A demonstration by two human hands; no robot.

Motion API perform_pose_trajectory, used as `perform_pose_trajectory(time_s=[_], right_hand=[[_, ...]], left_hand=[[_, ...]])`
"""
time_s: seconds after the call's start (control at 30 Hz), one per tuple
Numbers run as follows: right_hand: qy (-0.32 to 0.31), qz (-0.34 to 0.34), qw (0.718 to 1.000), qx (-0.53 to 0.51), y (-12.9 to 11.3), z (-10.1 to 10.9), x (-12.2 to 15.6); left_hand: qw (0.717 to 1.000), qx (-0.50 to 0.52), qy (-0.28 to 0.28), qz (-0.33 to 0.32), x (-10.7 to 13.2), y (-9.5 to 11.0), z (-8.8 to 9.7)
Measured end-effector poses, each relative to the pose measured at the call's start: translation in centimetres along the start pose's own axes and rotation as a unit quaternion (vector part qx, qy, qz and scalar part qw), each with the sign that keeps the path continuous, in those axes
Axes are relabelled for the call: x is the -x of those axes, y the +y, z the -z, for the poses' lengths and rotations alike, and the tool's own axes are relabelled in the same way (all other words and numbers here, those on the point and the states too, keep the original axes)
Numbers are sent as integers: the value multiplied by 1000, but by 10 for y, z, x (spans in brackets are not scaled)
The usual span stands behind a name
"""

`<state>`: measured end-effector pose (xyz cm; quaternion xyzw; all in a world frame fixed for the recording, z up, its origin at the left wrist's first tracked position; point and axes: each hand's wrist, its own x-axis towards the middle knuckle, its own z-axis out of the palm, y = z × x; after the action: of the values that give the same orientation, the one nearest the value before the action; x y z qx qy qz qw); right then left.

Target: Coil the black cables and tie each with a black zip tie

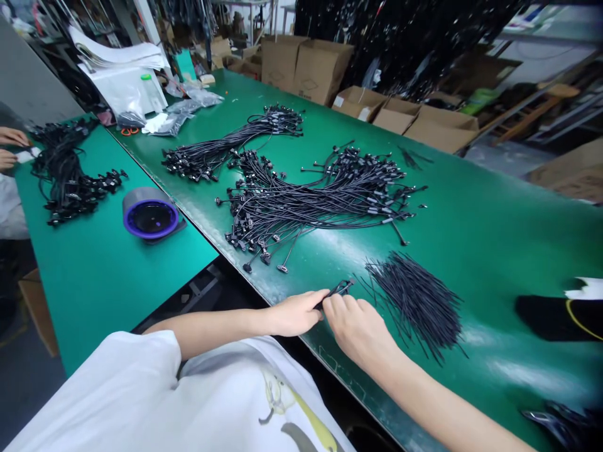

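Observation:
My left hand and my right hand meet at the near edge of the green table. Both pinch a short black cable piece between their fingertips. Just to the right of my right hand lies a fan of thin black cable ties. Beyond my hands spreads a large pile of black cables with connectors. A second, bundled pile of cables lies farther back.
A second green table on the left carries a purple-rimmed round tool and another cable heap. Another person's hands work at its far left. Cardboard boxes line the back. Plastic bags and orange scissors sit behind.

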<state>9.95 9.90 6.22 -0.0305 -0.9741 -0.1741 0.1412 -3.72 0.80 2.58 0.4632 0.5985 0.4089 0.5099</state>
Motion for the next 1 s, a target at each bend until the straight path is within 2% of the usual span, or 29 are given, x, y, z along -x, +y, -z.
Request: perform_pose_trajectory(time_s=[0.07,0.1,0.17,0.23,0.27,0.3,0.33,0.4,0.47,0.53,0.63,0.7,0.73,0.8,0.87,0.93,1.0], right_hand=[[35,-115,990,-67,1,-6,-4],[57,-183,975,-116,-2,-8,-6],[110,-304,915,-242,-14,-13,-7],[153,-367,842,-364,-28,-17,-4],[164,-376,817,-404,-33,-19,-1],[165,-374,806,-428,-36,-20,3],[158,-367,807,-436,-36,-20,7],[143,-360,829,-403,-28,-18,15],[143,-360,864,-322,-18,-11,19],[164,-342,895,-235,-14,-2,19],[183,-267,926,-195,-28,10,9],[159,-241,930,-228,-42,10,2],[140,-241,926,-255,-47,7,0],[104,-259,907,-314,-50,-3,-1],[84,-287,890,-344,-46,-13,2],[78,-319,892,-311,-38,-19,5],[85,-341,904,-242,-32,-20,7]], left_hand=[[998,-22,44,-38,-6,4,1],[997,-12,59,-49,-11,6,3],[995,42,48,-72,-20,8,9],[990,87,7,-108,-23,13,16],[987,86,-8,-136,-21,16,19],[984,64,-15,-168,-17,20,22],[978,25,-19,-204,-11,24,23],[963,-65,-37,-257,1,32,23],[956,-115,-80,-256,8,33,20],[970,-95,-93,-203,5,27,17],[995,44,-44,-74,-5,16,18],[991,126,-21,-27,-5,17,25],[989,144,-30,-31,-2,21,29],[986,136,-73,-69,8,32,36],[985,101,-78,-117,16,39,36],[987,91,-23,-129,19,36,29],[988,121,32,-92,18,23,17]])
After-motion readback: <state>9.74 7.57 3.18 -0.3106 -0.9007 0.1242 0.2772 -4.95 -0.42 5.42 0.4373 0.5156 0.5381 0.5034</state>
